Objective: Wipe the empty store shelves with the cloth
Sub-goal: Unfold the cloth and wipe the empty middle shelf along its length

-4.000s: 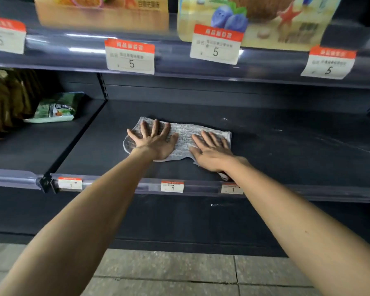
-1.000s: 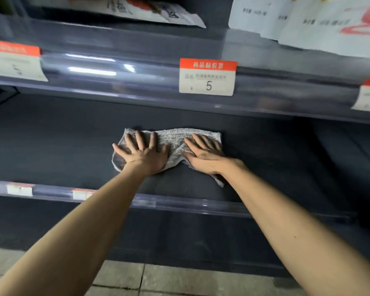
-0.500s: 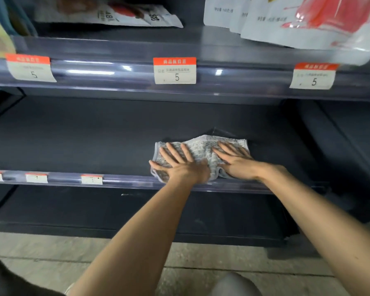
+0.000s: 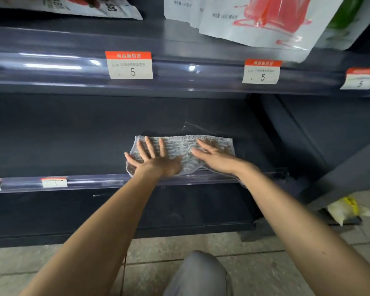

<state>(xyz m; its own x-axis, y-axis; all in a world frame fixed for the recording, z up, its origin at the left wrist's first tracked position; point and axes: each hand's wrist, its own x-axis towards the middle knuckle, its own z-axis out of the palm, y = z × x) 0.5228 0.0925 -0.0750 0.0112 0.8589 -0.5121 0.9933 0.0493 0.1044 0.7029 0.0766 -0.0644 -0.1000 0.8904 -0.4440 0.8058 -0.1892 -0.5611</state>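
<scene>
A: Where is the cloth (image 4: 181, 149)?

B: Flat on the dark shelf (image 4: 73, 142), toward its right end and close to the front edge. Its near edge reaches the clear rail (image 4: 94, 182) along the shelf's lip.

A: And the hands?

B: Both lie on it, palms down. The left hand (image 4: 153, 161) covers the cloth's left part, the right hand (image 4: 214, 158) its right part. A strip of grey patterned cloth shows between them.

A: Fingers?

B: Spread and straight on both hands, pressing flat, not gripping anything. The left thumb points out to the left, over the cloth's edge.

A: What else is on that shelf?

B: A bit of clear film (image 4: 192, 127) just behind the cloth. The rail carries small tags (image 4: 54, 182) well to the left.

A: Above?

B: Another shelf with pouches (image 4: 265, 20) on it, and price tags (image 4: 129, 65) reading 5 along its front.

A: Below?

B: A tiled floor (image 4: 158, 248), a knee (image 4: 199, 272) in grey between the forearms, and a yellow-and-white packet (image 4: 346, 210) on the floor to the right, near the base of the unit.
</scene>
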